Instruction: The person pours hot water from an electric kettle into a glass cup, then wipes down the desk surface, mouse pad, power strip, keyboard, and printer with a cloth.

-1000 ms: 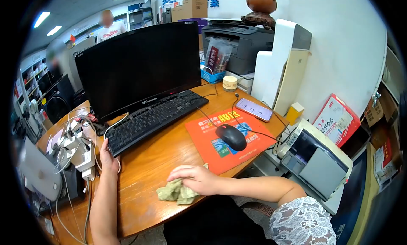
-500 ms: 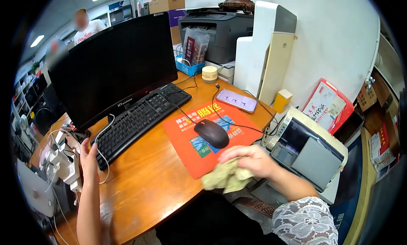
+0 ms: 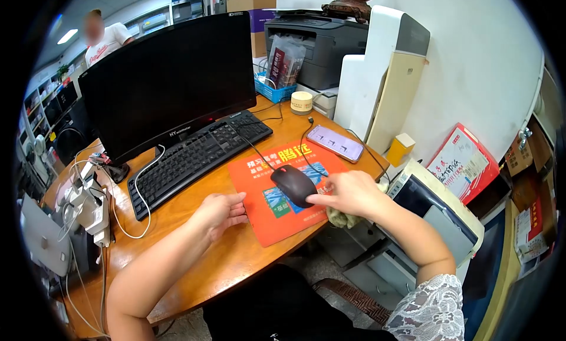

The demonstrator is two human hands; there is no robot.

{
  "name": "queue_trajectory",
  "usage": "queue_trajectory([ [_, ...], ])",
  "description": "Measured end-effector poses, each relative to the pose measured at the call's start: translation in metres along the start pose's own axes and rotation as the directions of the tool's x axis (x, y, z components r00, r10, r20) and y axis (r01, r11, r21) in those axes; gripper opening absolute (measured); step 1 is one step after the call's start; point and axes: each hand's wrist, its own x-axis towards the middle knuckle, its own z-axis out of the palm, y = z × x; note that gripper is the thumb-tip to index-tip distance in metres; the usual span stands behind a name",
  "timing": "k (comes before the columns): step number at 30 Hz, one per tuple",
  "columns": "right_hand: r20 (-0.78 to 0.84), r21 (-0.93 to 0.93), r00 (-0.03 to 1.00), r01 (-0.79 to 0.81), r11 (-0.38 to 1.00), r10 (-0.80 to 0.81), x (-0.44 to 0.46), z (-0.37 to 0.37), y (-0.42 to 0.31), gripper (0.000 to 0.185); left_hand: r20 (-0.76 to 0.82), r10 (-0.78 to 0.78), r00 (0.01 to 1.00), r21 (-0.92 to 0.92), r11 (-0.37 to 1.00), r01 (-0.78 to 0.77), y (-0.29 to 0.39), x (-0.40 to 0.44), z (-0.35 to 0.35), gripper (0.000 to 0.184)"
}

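My left hand [image 3: 221, 214] is at the left edge of the orange mouse pad [image 3: 262, 226], thumb and half-curled fingers apart, holding nothing. Folded under my right hand [image 3: 352, 193] is a yellow-green cloth [image 3: 345, 219], mostly hidden by the fingers at the pad's right edge. The right thumb reaches to the rear of a black mouse [image 3: 293, 186]; whether it touches cannot be made out. The mouse sits on the pad, its cable running back past the black keyboard [image 3: 194, 158].
A dark monitor [image 3: 171, 87] stands behind the keyboard. A phone [image 3: 335, 143] and a round cream-lidded jar [image 3: 301, 102] are at the back right. White power strips and cables [image 3: 94, 208] crowd the left side. A printer [image 3: 436, 211] stands right; a person [image 3: 106, 43] is in the background.
My left hand has come from beside the keyboard's left end to the mouse pad's left edge. My right hand, with the cloth, has moved up and slightly right, nearer the mouse.
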Motion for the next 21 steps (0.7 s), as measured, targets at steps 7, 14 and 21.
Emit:
queue_trajectory([
  [7, 0.179, -0.191, 0.981, 0.102, 0.976, -0.068, 0.045, 0.004, -0.025, 0.073, 0.037, 0.014, 0.999, 0.039, 0.999, -0.015, -0.001, 0.014, 0.018, 0.014],
  [14, 0.387, 0.208, 0.918, -0.001, 0.978, -0.081, 0.029, -0.018, -0.028, 0.067, 0.036, 0.168, 0.985, -0.240, 0.958, -0.155, -0.007, -0.042, 0.009, 0.031],
  [21, 0.273, 0.305, 0.869, 0.330, 0.893, -0.414, 0.011, 0.004, -0.123, 0.068, -0.146, 0.124, 0.982, -0.297, 0.941, -0.163, -0.036, -0.095, -0.058, 0.041],
])
